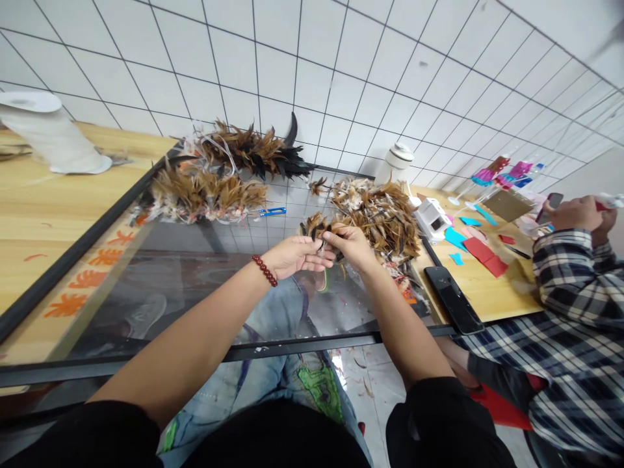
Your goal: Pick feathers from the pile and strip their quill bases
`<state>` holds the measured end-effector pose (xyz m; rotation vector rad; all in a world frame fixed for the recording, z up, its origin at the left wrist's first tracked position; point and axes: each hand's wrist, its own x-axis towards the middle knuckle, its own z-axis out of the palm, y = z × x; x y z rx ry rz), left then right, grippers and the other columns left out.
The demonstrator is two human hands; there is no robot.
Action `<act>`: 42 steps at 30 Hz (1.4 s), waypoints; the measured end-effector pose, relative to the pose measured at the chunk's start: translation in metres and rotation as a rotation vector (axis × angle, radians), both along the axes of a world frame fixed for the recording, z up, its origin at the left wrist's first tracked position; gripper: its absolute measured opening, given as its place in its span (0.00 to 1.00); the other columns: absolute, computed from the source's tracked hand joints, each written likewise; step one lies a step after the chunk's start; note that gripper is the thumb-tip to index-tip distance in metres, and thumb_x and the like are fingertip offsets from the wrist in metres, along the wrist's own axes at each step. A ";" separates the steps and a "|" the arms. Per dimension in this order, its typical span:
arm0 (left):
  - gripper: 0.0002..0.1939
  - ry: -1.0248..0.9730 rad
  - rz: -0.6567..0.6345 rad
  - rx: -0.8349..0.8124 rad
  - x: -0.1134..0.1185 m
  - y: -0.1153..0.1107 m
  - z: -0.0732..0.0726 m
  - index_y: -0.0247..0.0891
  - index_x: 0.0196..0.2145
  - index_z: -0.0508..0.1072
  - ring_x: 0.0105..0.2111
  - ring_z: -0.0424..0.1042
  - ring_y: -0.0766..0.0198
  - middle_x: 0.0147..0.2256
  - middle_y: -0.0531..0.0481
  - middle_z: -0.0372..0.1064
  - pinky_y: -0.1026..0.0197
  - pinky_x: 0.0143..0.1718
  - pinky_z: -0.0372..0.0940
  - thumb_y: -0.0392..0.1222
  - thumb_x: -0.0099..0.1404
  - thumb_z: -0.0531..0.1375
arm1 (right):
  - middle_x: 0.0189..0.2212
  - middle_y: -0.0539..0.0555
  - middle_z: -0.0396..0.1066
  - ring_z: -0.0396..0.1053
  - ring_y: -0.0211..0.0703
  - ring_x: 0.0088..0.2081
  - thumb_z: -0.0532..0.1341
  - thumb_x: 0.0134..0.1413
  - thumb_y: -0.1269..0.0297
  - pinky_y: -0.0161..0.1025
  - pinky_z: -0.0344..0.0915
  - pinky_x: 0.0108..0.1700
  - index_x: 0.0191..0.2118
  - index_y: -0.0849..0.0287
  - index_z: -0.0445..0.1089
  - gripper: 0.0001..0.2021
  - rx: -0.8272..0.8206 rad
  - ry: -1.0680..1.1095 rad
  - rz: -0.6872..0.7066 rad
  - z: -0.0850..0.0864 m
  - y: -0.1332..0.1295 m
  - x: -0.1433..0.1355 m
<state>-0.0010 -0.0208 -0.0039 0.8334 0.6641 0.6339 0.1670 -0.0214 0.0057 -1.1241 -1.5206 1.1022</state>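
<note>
My left hand (298, 253), with a red bead bracelet at the wrist, pinches a small bunch of brown and black feathers (312, 225) between thumb and fingers. My right hand (351, 247) meets it from the right, its thumb and fingers closed on the lower end of the same feathers. Just beyond the right hand spreads a big heap of loose brown feathers (385, 218). A blue thread snipper (273, 211) lies on the glass past my left hand. To its left is a row of tan feathers (205, 195), with a darker feather bundle (253, 149) behind.
A black-framed glass panel (160, 260) covers the work surface. A white spool (58, 136) stands left. At right are a phone (453, 299), a small white device (431, 220), a white canister (394, 162), coloured paper pieces (485, 255) and a person in a checked shirt (570, 279).
</note>
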 end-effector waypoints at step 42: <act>0.05 -0.073 0.655 0.029 0.008 0.009 0.002 0.28 0.25 0.73 0.27 0.73 0.69 0.25 0.46 0.72 0.64 0.36 0.71 0.28 0.58 0.63 | 0.17 0.45 0.64 0.60 0.32 0.20 0.67 0.37 0.54 0.32 0.56 0.25 0.25 0.58 0.66 0.15 -0.060 0.034 -0.246 0.001 0.011 0.024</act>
